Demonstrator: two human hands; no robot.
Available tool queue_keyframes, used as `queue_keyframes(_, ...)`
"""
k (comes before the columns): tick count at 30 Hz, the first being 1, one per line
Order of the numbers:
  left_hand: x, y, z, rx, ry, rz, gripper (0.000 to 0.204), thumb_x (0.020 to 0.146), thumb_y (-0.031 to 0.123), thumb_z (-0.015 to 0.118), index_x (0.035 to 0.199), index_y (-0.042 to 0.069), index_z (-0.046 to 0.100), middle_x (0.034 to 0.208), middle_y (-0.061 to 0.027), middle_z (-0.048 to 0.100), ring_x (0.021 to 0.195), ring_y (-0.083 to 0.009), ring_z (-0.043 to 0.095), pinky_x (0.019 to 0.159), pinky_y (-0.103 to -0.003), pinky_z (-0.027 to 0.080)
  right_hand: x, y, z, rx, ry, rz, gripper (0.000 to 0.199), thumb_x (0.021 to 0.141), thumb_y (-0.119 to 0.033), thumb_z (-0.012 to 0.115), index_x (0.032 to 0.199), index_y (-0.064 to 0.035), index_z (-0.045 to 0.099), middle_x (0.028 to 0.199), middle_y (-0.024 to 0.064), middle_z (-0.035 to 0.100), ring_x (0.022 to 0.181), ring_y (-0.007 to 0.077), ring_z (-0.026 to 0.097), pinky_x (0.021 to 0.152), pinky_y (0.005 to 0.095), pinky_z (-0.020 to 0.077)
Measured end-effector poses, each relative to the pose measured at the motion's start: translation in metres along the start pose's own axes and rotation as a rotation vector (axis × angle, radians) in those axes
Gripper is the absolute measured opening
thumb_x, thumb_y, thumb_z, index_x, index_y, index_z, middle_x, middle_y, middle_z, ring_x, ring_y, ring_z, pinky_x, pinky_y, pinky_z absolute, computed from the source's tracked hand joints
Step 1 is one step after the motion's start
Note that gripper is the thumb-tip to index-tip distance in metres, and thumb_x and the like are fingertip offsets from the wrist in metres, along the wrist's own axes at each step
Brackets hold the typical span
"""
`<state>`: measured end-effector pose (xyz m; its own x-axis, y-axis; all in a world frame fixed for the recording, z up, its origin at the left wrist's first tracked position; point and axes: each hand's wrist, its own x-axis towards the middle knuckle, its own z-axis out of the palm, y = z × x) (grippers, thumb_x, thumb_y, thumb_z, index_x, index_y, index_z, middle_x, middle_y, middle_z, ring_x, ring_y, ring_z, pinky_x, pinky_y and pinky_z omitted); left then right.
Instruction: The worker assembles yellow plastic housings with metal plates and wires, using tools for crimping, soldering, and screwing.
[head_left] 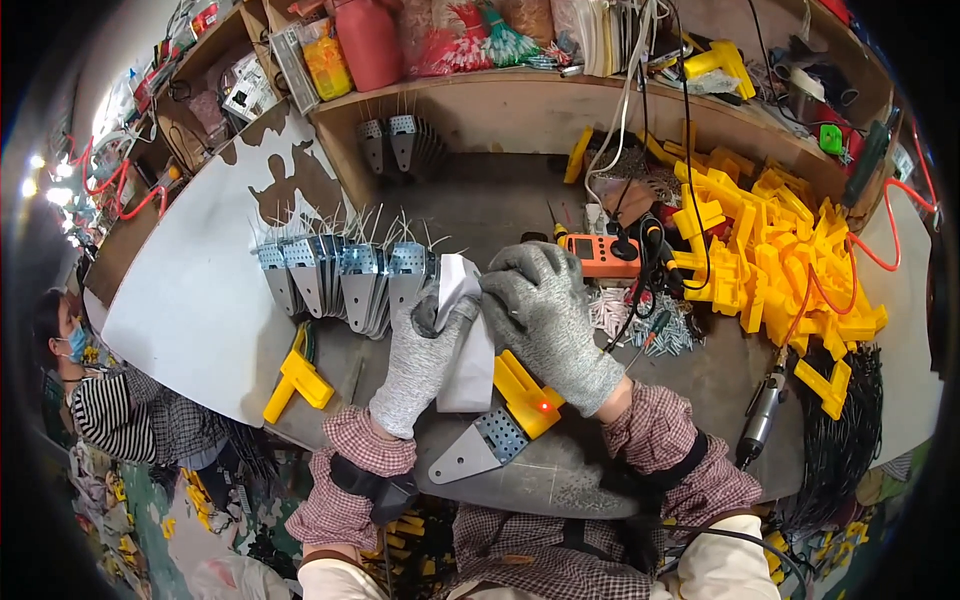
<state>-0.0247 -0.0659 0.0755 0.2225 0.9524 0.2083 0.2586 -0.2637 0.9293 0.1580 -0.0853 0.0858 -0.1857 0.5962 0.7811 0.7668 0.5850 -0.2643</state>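
Observation:
My left hand (412, 355), in a grey knitted glove, is closed on a white sheet of paper (466, 375) that hangs down over the bench and folds over at its top. My right hand (550, 315), gloved alike, has its fingers curled and pinched at the sheet's upper right edge; its fingertips are partly hidden. Just below the hands lies a yellow plastic part (530, 400), joined to a grey tapered metal plate (470, 452) with a perforated blue-grey block. A small red light spot shows on the yellow part.
Grey plates with wired blocks (340, 275) stand in a row at left, near a loose yellow part (298, 380). An orange meter (602, 255), loose screws (665, 325), a yellow heap (770, 240), a power screwdriver (762, 415) and black cables (835, 450) lie right. A masked person (130, 410) sits left.

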Motion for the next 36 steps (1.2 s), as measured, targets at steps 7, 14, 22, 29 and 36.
queue_keyframes(7,0.009,-0.022,0.000,0.541,0.115,0.455,0.028,0.092,0.009,0.069,0.118,-0.003,0.065,0.106,-0.0172,0.069,0.099,-0.0294,0.068,0.087,-0.036,0.053,-0.003,0.004,0.008,-0.012,-0.007,0.056,0.017,0.077,-0.011,0.075,0.091,-0.0055,0.067,0.107,0.0091,0.062,0.110,0.0327,0.057,0.100,0.0474,0.0425)
queue_keyframes(14,0.054,-0.022,-0.010,0.452,-0.193,0.017,0.039,0.094,0.015,0.068,0.128,-0.002,0.060,0.123,-0.0206,0.064,0.110,-0.0316,0.064,0.095,-0.038,0.051,-0.017,0.051,0.036,0.372,-0.120,0.416,0.015,0.085,-0.015,0.069,0.090,-0.0007,0.067,0.101,0.0180,0.062,0.102,0.0382,0.059,0.092,0.0478,0.0481)
queue_keyframes(22,-0.138,-0.037,0.001,0.774,-0.544,0.351,0.082,0.083,0.032,0.077,0.150,0.001,0.041,0.155,-0.0251,0.039,0.144,-0.0435,0.037,0.119,-0.056,0.028,-0.072,0.048,0.019,-0.179,-0.482,0.097,0.019,0.090,-0.015,0.061,0.098,0.0006,0.068,0.115,0.0202,0.060,0.113,0.0381,0.058,0.100,0.0459,0.0468)
queue_keyframes(29,-0.158,-0.052,0.016,0.874,-0.609,0.259,0.112,0.070,0.051,0.084,0.153,-0.004,0.032,0.158,-0.0312,0.028,0.149,-0.0483,0.026,0.122,-0.060,0.019,-0.016,0.101,-0.034,-0.523,-0.696,-0.250,0.028,0.088,-0.009,0.064,0.116,-0.0059,0.065,0.133,0.0180,0.058,0.126,0.0343,0.058,0.100,0.0417,0.0499)
queue_keyframes(36,-0.155,-0.050,0.023,0.823,-0.593,0.265,0.112,0.074,0.055,0.080,0.156,-0.002,0.028,0.159,-0.0299,0.029,0.149,-0.0482,0.025,0.122,-0.060,0.019,0.050,0.192,-0.051,-0.698,-1.294,0.183,0.047,0.081,-0.013,0.078,0.126,-0.0056,0.068,0.129,0.0188,0.066,0.118,0.0358,0.065,0.094,0.0481,0.0540)
